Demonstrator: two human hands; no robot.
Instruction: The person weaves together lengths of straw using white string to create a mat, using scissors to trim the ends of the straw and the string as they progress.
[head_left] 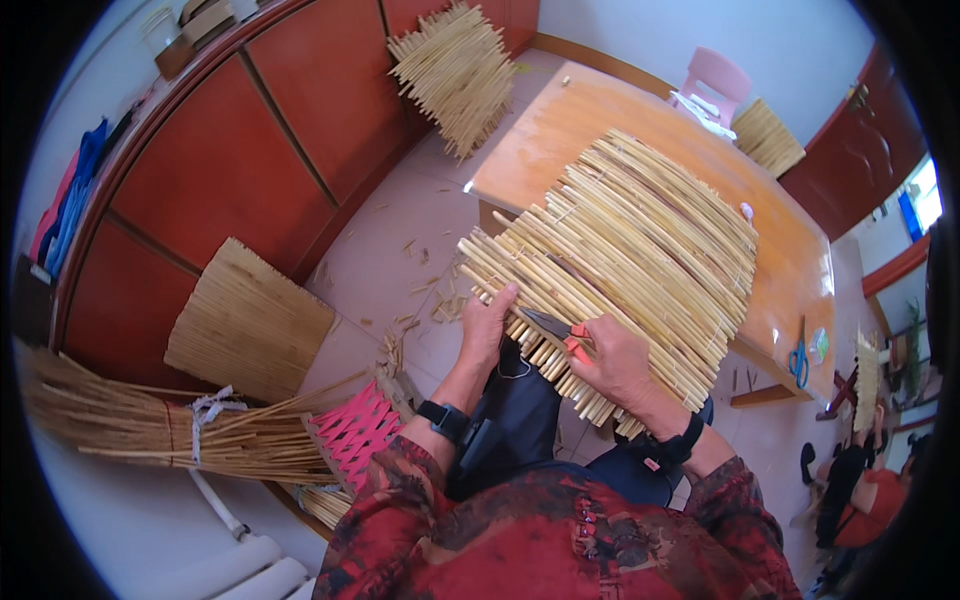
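Note:
A mat of pale reed stalks (640, 240), tied side by side in rows, lies partly on the wooden table and reaches over its near edge above my lap. My left hand (487, 322) is closed on the mat's near left corner, thumb on top. In my right hand (612, 360) I hold shears (545, 321) with dark pointed blades and orange handles. The blades point left across the stalks near my left thumb; whether a stalk lies between them I cannot tell. Stalk ends along that near side are uneven.
Cut reed pieces (447, 305) litter the floor. A reed bundle (240, 430) lies left beside a pink-webbed stool (358, 430). Other reed mats (250, 318) lean on the red cabinets (210, 150). Blue scissors (798, 360) rest on the table (535, 115). Another person (870, 490) is at far right.

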